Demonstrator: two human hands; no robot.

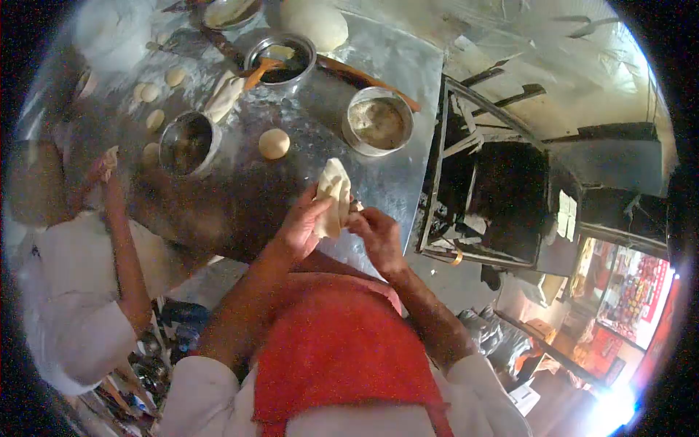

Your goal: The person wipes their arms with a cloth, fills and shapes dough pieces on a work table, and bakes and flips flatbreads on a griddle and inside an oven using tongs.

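Note:
In front of my red apron, a limp, folded sheet of pale dough is held up over the table's near edge. My left hand grips its left side, thumb across the front. At its right edge my right hand is closed, fingertips pinched together by a small pale bit that looks like dough. A round dough ball lies on the table beyond my left hand. Further right stands a metal pot with a brownish, mottled filling.
The floury metal table carries another pot, a bowl with an orange-handled tool, several small dough balls, a rolling pin and a big dough lump. A co-worker stands left. A blackened metal frame borders the right.

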